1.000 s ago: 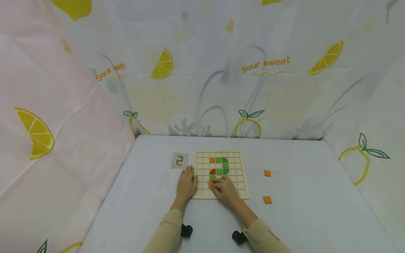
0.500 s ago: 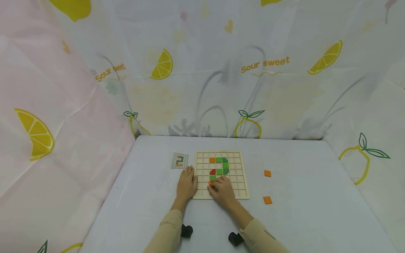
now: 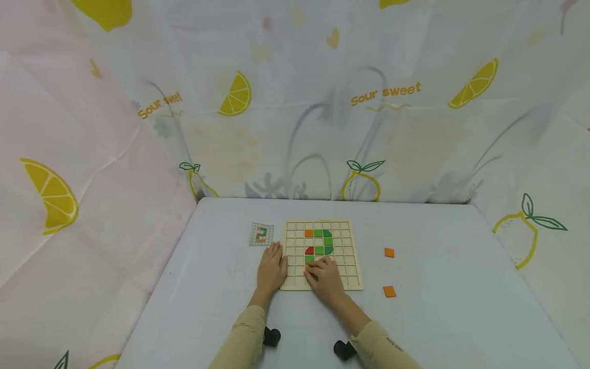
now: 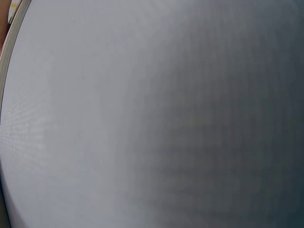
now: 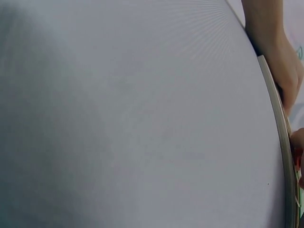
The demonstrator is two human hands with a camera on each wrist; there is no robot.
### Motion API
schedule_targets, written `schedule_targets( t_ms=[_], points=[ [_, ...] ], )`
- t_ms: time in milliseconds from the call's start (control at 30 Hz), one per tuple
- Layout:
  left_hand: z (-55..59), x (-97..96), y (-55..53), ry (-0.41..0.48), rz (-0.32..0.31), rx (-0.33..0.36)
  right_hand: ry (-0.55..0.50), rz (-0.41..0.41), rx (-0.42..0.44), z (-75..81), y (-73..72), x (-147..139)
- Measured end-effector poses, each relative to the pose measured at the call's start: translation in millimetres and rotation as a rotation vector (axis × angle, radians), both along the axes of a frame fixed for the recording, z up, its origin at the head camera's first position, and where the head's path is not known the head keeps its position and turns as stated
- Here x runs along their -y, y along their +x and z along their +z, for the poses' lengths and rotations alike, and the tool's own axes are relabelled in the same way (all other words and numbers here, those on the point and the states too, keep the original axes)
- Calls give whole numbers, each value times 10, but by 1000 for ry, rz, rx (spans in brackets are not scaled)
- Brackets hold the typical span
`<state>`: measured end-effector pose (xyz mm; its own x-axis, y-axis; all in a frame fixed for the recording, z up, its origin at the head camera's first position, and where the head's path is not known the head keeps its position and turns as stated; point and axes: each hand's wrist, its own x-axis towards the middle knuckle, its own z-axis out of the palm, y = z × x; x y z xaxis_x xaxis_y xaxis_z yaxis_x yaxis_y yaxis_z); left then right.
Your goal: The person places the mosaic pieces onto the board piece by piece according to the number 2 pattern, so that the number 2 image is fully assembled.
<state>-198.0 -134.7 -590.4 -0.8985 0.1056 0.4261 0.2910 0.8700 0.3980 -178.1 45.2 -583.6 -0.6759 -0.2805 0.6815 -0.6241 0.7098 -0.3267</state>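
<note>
A wooden grid board (image 3: 295,225) lies on the white table with green, red and orange tiles set in its cells. My left hand (image 3: 272,269) rests flat along the board's left edge, fingers straight. Over the lower middle of the board, my right hand (image 3: 326,278) pinches an orange square tile (image 3: 306,268) at a cell just below a green square tile (image 3: 309,259); most of the orange tile is hidden by the fingers. The right wrist view catches only part of the hands and the board's side (image 5: 280,123). In the left wrist view mostly blank tabletop appears.
Two loose orange square tiles, one farther back (image 3: 389,252) and one nearer (image 3: 389,291), lie right of the board. A small pattern card (image 3: 261,234) with a gridded figure lies left of it. Black rounded devices (image 3: 272,337) sit by both sleeves. Printed cloth walls surround the table.
My right hand has shifted slightly, its thumb moving left, and less of the orange tile shows between its fingers. The left hand has stayed put.
</note>
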Motion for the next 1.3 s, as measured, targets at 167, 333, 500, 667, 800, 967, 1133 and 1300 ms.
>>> schedule_targets(
  t_ms=[167,333,500,667,800,967,1133,1300],
  points=[
    [12,2,5,0,2,-5,6,-28,21,6,30,8],
    [12,8,3,-7,0,-24,15,-42,36,32,65,15],
    [17,15,-4,-6,-1,-18,-6,-32,93,19,51,10],
    [22,16,-3,-3,0,-12,-24,14,147,18,17,-23],
    [23,12,7,-8,1,5,-42,80,160,39,14,-119],
    [50,-1,16,-12,-1,0,-115,42,137,83,14,-369],
    [62,-2,19,-16,-3,1,-220,-143,206,83,117,-775],
    [42,12,12,-22,1,-1,-241,-324,306,70,353,-1174]
  ],
)
